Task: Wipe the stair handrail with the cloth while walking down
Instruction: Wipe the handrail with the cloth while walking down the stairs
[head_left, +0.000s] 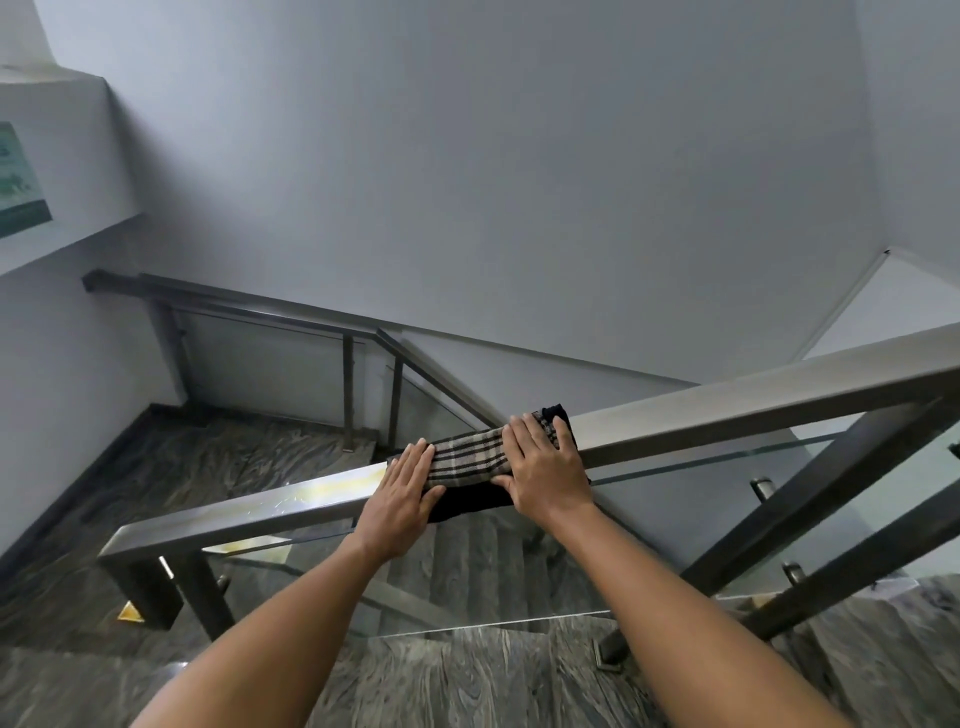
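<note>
A flat steel handrail (753, 410) runs across the view from upper right down to lower left. A checked beige and black cloth (467, 457) is draped over its top, with a dark part hanging down the near side. My left hand (405, 488) lies flat on the cloth's left end. My right hand (545, 467) presses on the cloth's right end, its thumb wrapped under the rail's near edge. Both hands hold the cloth against the rail.
Glass panels (675, 519) and slanted steel posts (810, 493) sit under the rail. Grey veined stone steps (467, 571) descend beyond it to a landing (208, 467). A second railing (260, 312) lines the far wall. A green poster (21, 182) hangs at left.
</note>
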